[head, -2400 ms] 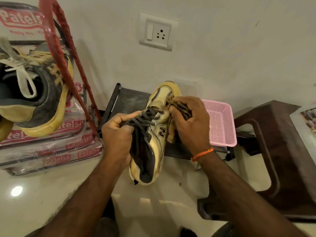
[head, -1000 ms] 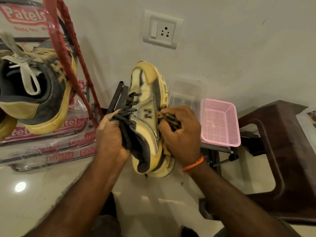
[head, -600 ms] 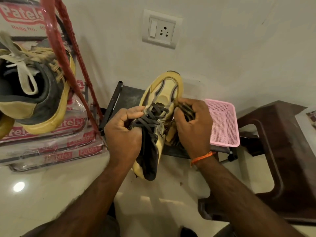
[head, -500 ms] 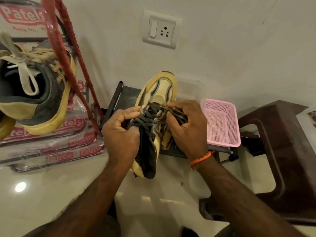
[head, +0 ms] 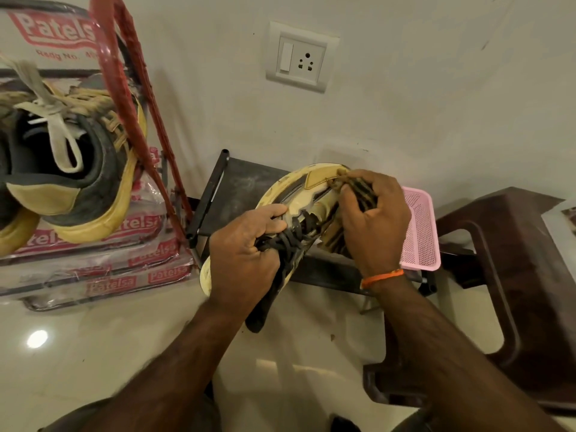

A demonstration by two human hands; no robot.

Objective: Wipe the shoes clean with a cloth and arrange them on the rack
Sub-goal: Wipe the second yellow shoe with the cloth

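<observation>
Left grip: the left hand point(head: 244, 255) is curled round the cream sneaker point(head: 299, 198) at its dark laces point(head: 288, 241).
Right grip: the right hand point(head: 375, 219) is clamped on a bunched striped cloth point(head: 358, 194), pressed against the shoe's toe side.
Position: the sneaker is held in the air above a low dark stand point(head: 246, 185), near the pink basket point(head: 420, 232).
Risk: hard rubbing could probably twist the shoe out of the lace-side hold; loose laces may snag the cloth.
Heading: the toe points up and away toward the wall, the heel down toward the person; the long axis is tilted.
Rack: another sneaker point(head: 71, 169) sits behind the red rack frame point(head: 131, 85).
</observation>
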